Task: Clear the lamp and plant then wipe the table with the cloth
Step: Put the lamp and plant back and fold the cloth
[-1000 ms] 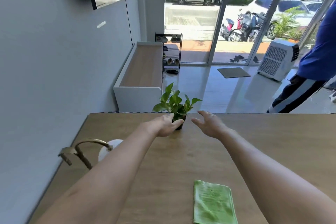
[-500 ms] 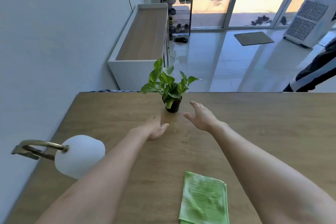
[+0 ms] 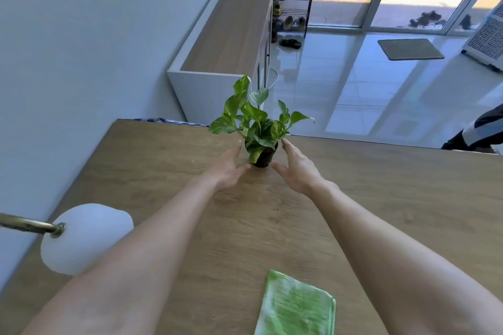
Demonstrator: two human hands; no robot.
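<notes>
The potted pothos [image 3: 258, 128] stood upright near the far edge of the tabletop [image 3: 152, 160], directly between the two hands. The left hand [image 3: 227, 168] and right hand [image 3: 298, 171] flanked its small dark pot [image 3: 261, 156], both about equally near, each grip wide and holding nothing, palms facing inward. Contact with the pot could not be told. Closing both palms inward looked like the next move.

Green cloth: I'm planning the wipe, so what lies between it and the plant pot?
Only bare wooden table separates cloth and plant pot in the head view.
</notes>
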